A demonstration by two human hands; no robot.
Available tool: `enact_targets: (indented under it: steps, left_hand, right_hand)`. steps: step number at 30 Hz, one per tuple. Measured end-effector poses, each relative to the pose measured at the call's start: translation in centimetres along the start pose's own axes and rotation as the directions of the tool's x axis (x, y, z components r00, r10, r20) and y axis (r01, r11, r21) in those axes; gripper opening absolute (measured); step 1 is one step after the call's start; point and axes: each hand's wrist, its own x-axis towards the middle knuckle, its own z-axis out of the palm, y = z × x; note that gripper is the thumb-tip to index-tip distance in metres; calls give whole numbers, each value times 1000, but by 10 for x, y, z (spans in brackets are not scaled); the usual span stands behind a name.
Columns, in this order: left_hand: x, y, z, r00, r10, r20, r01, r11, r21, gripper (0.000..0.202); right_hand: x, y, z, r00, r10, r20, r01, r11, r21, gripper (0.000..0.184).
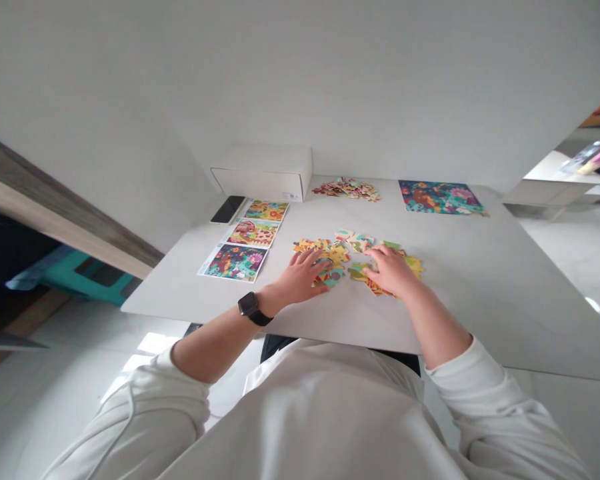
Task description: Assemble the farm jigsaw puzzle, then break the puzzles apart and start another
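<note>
Both my hands rest on a scatter of loose colourful puzzle pieces (353, 243) in the middle of a white table (480, 287). My left hand (303, 272) lies flat with fingers stretched over the yellow and teal pieces on the left; a black watch (253, 308) is on that wrist. My right hand (391, 269) lies palm down with fingers spread on the pieces at the right of the scatter. Neither hand grips anything that I can see.
Three picture cards (253, 233) lie in a row at the left. A white box (265, 172) and a dark phone (228, 209) are at the far left. A second heap of pieces (347, 189) and an assembled puzzle (439, 197) lie at the far edge.
</note>
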Motion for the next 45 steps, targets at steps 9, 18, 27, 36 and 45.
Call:
enact_targets:
  steps: [9, 18, 27, 36, 45]
  left_hand:
    - [19, -54, 11, 986, -155, -64, 153, 987, -45, 90]
    - [42, -35, 36, 985, 153, -79, -167, 964, -207, 82]
    - [55, -3, 49, 962, 261, -85, -273, 940, -205, 94]
    - [84, -21, 42, 976, 175, -133, -189, 977, -101, 91]
    - [166, -31, 29, 998, 20, -58, -32, 976, -218, 73]
  right_hand:
    - [-52, 96, -35, 978, 205, 45, -207, 978, 30, 62]
    - [-83, 68, 6, 999, -5, 34, 4, 999, 32, 85]
    - [-45, 71, 22, 982, -183, -46, 187, 978, 97, 83]
    - [21, 103, 32, 997, -5, -82, 11, 997, 77, 71]
    - [40, 92, 19, 998, -6, -59, 22, 958, 287, 50]
